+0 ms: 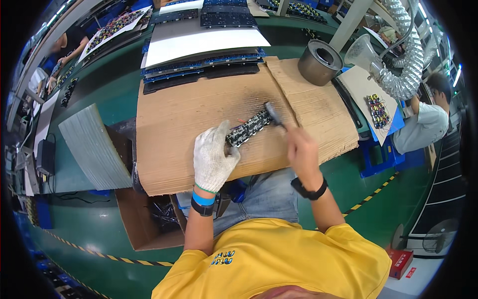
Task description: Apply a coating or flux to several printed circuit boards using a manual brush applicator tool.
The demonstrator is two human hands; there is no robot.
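Observation:
In a white knitted glove, my left hand (213,155) grips the near left end of a narrow black circuit board (246,130) crowded with small parts. The board slants up to the right above a cardboard sheet (174,119). My bare right hand (301,151) is closed round the handle of a small brush (271,111), slightly blurred. Its head touches or nearly touches the board's far right end. A dark smudge marks the cardboard behind it. My gloved fingers hide the board's near end.
Blue circuit boards (229,59) with white sheets are stacked at the back. A metal canister (321,62) and a clear funnel on a silver duct (408,60) stand back right. A foam stack (94,147) sits left, an open carton (144,234) below. Another person (428,119) sits at right.

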